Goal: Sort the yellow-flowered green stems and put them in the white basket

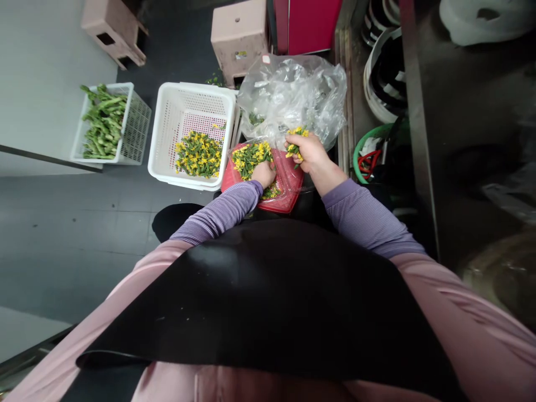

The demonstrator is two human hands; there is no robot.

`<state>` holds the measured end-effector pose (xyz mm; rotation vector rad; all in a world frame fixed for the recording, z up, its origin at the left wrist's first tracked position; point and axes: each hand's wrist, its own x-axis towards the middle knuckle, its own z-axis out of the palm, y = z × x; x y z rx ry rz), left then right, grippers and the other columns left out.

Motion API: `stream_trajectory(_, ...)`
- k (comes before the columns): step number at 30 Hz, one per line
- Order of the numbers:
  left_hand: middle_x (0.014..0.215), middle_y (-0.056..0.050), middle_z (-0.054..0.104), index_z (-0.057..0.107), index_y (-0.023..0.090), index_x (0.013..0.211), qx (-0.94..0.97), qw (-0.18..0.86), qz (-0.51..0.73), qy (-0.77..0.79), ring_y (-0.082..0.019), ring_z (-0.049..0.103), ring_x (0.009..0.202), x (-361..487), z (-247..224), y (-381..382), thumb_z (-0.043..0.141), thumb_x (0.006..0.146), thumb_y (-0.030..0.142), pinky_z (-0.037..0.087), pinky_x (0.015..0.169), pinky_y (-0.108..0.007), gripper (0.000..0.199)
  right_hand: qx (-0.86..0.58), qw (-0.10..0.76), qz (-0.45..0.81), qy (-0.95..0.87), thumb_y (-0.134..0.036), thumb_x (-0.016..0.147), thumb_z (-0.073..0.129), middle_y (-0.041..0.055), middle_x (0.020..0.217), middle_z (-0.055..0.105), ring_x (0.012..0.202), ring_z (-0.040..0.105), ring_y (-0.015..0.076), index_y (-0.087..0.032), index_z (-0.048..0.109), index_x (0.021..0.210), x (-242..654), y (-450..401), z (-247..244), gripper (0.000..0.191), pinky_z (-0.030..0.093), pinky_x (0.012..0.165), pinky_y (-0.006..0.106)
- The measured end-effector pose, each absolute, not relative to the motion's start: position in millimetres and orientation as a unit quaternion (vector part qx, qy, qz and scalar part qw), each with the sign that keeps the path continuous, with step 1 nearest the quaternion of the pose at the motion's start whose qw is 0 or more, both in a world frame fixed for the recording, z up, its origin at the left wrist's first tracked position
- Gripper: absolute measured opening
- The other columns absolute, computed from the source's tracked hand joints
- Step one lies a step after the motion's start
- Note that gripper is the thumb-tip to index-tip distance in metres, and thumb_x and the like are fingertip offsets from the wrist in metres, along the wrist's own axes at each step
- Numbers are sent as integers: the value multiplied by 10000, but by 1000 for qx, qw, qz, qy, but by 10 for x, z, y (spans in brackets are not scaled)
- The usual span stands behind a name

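1. Yellow-flowered green sprigs (pixel 249 158) lie in a clear plastic tray (pixel 281 181) directly under your left hand, with the tray resting on a red surface (pixel 295 181).
2. Your left hand (pixel 263 174) has its fingers down among those sprigs; whether they are gripping any, I cannot tell from here.
3. Your right hand (pixel 309 152) is closed around a small bunch (pixel 294 145) of the same sprigs, held just right of the tray. Your two hands are near each other but apart.
4. Just ahead of both hands sits a crumpled clear plastic bag (pixel 288 100); a small whitish tag (pixel 266 58) on its far edge is too small to read.
5. To the left of your left hand stands a white basket (pixel 178 177), with a loose pile of yellow-flowered sprigs (pixel 199 155) on its bottom.
6. Farther left, beyond that basket, a white crate (pixel 140 131) holds thick green stalks (pixel 104 123).
7. Ahead of your left hand, past the bag, is a pale pink stool (pixel 238 28); its yellowish label (pixel 240 54) carries print you cannot make out at this size.
8. To the right of your right hand, a green basin (pixel 359 148) contains something with red loops (pixel 374 161).
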<state>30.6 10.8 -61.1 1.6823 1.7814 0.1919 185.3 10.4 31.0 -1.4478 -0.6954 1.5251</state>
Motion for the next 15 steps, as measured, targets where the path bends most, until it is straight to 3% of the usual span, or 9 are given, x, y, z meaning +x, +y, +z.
stream_trajectory(5,573,15,570,542,195,621,579,387,135,705,-129,559,578,220,-395,-30,692,723,105,448,641,-252,202,-605,415,608,-302,-176,717,743,4,646,602,520,531,109,-163,647,838,1819,37,313,154,358,412,210)
stream_trajectory(9,494,75,473,533,186,675,439,505,251,699,-77,456,452,104,-48,-181,657,814,131,402,512,-212,194,-615,365,596,-365,-80,643,743,5,635,608,608,579,140,-158,670,782,1719,-41,233,175,440,497,230)
stream_trajectory(15,528,62,573,550,156,731,369,575,321,656,-51,503,425,75,262,-304,722,813,111,453,487,-186,197,-550,341,647,-403,-129,625,799,11,721,691,754,669,192,-189,684,803,1522,-149,137,220,552,679,298)
